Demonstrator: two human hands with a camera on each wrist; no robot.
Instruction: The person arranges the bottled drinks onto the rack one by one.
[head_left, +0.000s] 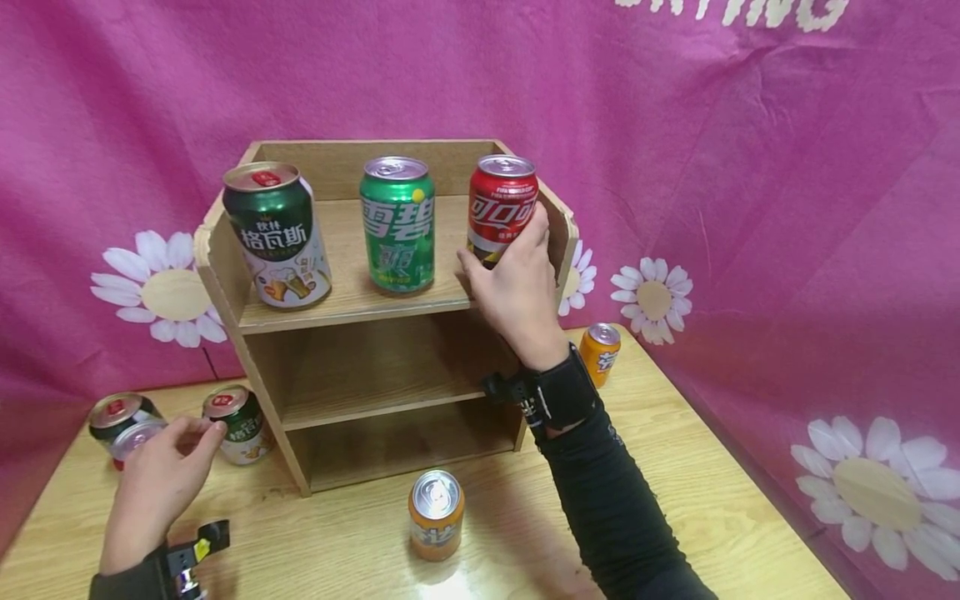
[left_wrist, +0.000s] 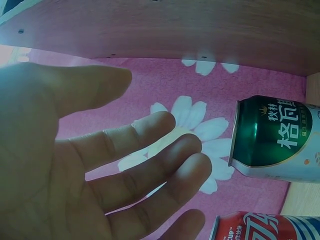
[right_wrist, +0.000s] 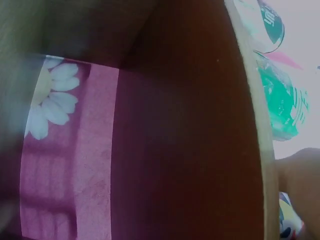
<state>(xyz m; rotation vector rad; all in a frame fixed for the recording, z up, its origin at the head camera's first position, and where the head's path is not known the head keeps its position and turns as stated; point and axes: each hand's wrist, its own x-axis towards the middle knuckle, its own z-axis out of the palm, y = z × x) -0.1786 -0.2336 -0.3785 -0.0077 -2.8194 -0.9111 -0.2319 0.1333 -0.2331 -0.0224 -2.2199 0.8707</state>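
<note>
On the right of the top board of the wooden shelf stands a red cola can. My right hand grips it low, thumb on its left and fingers on its right. To its left stand a green soda can and a green-and-white kvass can. My left hand hovers low at the left, fingers loosely bent and holding nothing. Near it are another kvass can and a silver-lidded can, partly hidden by the hand. In the left wrist view, a red can lies beyond the fingertips.
An orange can stands on the wooden table before the shelf, another orange can right of it. A dark can is at the far left. Behind hangs a pink flowered cloth. The shelf's raised sides flank the top board.
</note>
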